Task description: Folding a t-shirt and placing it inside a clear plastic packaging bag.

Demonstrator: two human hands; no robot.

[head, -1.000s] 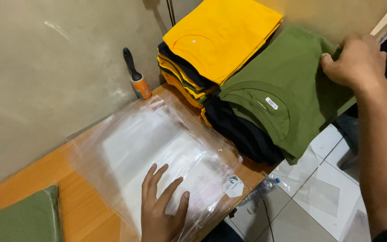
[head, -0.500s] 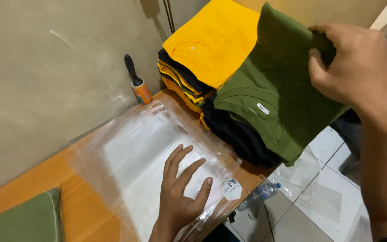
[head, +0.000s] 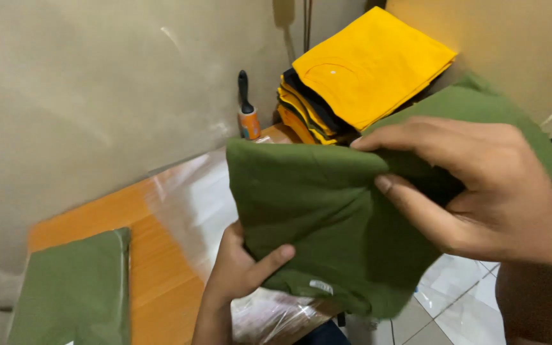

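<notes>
Your right hand [head: 474,185] pinches top edge of folded olive-green cotton T-shirt [head: 327,217]; your left hand [head: 241,268] grips its lower left corner, thumb on front. Shirt hangs above clear plastic bags [head: 193,204] on orange wooden table [head: 154,268], hiding most of them. Yellow-and-black shirt stack [head: 352,83] at far corner, lint roller [head: 247,112] beside it; bagged green shirt [head: 75,291] at left edge.

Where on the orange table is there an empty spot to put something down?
A bare strip of the orange table runs between the bagged green shirt at the left edge and the clear plastic bags. The far corner is crowded: a lint roller and a stack of yellow and black shirts. Both hands hold a green shirt above the plastic.
</notes>
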